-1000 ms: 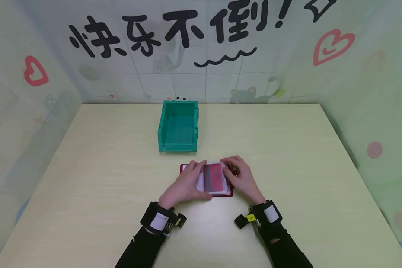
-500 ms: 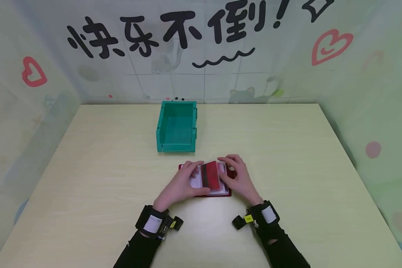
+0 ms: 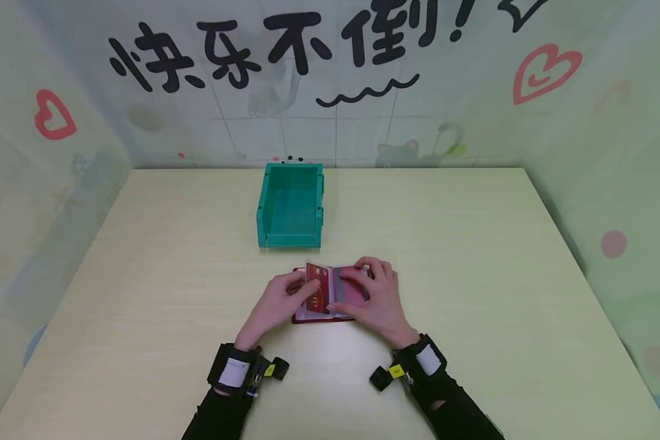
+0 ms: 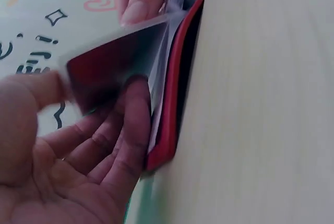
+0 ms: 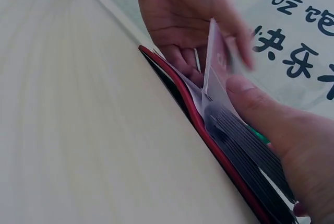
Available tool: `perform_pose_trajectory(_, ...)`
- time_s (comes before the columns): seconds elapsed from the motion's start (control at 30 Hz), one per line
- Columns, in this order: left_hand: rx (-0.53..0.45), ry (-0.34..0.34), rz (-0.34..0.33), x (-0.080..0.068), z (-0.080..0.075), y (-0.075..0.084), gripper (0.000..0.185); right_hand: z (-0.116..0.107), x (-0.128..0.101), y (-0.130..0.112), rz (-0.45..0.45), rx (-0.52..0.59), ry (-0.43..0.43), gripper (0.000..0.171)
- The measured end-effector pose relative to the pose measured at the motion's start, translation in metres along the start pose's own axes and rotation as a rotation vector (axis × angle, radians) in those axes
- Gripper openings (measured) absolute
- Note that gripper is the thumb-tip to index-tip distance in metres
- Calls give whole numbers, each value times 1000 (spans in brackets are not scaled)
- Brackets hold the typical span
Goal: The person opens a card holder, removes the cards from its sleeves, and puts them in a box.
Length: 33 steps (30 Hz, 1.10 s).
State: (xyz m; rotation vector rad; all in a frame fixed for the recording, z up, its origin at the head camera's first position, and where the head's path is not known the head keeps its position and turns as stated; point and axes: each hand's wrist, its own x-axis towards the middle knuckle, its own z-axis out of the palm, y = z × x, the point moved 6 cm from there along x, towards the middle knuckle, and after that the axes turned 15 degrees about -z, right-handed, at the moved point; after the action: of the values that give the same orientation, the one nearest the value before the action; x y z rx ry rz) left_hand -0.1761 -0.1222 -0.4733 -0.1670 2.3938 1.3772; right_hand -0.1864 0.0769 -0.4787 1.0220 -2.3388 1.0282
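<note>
**A:** Nearest us are the two wrists with their black straps. Just past them the left hand (image 3: 275, 305) has its fingers curled behind a raised sleeve page (image 3: 317, 287) of the card holder (image 4: 175, 104), thumb on the front, so it's pinching that page upright.

**B:** And the right hand (image 3: 371, 299)?

**A:** Laid flat over the right-side stack of pages, fingers fairly straight and pressing down, the thumb against the edge of the stack. It's not gripping anything, just holding the holder still. The holder itself lies open on the table (image 3: 473, 275), in front of the person, with its red cover underneath.

**B:** So how would you turn that page well?

**A:** I'd say keep the right hand's weight on the stack so the cover doesn't slide, and let the left carry the page over by its free edge rather than by the card (image 3: 316, 294) inside. The clear sleeves look thin and slippery; pinch too low and two could come up together, or the card could creep out.

**B:** Anything beyond?

**A:** The green bin (image 3: 290, 208) sits farther back, well apart from the holder, open top up. Behind that is the wall with the painted characters.
</note>
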Motion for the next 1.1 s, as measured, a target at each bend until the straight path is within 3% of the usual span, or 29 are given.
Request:
perform_pose_trajectory(0.23,-95,4,-118,3,-12,-23,27,-3,-1,1,38,19,-21,45)
perform_pose_trajectory(0.47,-92,31,-201,3,-12,-26,26,-3,9,-27,-65,-177,-137,21)
perform_pose_trajectory(0.57,-105,25,-217,3,-10,-25,26,2,15,-38,-51,-221,-205,14)
perform_pose_trajectory(0.83,-89,7,-225,2,-6,-23,26,14,28,-44,140,-259,-297,29)
perform_pose_trajectory(1.1,-72,4,-213,2,-7,-23,25,17,33,-47,154,-297,-297,30)
